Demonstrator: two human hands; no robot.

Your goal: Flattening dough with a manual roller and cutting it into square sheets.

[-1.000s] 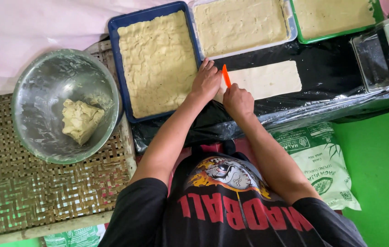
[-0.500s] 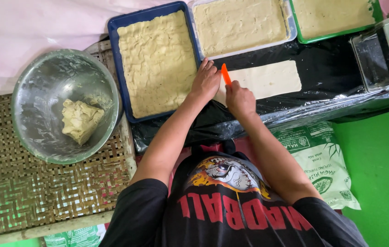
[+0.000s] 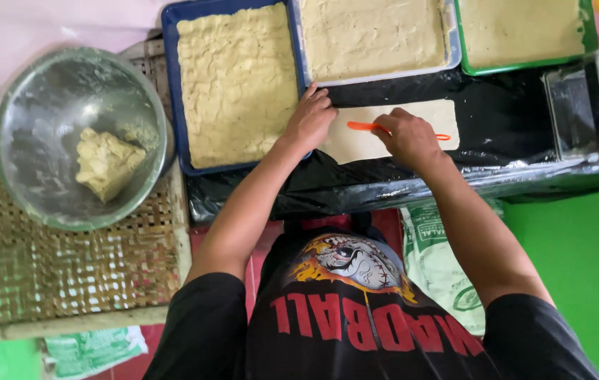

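Observation:
A flat rectangular sheet of pale dough [image 3: 412, 116] lies on a black plastic-covered surface [image 3: 503, 119]. My left hand [image 3: 310, 119] presses flat on the sheet's left end, next to the blue tray. My right hand [image 3: 408, 137] holds a thin orange cutting tool [image 3: 366, 127] laid lengthwise across the dough, its far end showing to the right of my hand.
A blue tray [image 3: 173, 105] filled with dough pieces sits at left, a white tray [image 3: 450, 49] and a green tray [image 3: 584, 35] of the same behind. A metal bowl [image 3: 25, 119] with a dough lump rests on a woven mat [image 3: 46, 267]. A metal machine [image 3: 595, 105] stands at right.
My right hand has turned the orange tool from upright at the sheet's left end to lying lengthwise across the dough, and moved right. My left hand stays on the sheet's left end.

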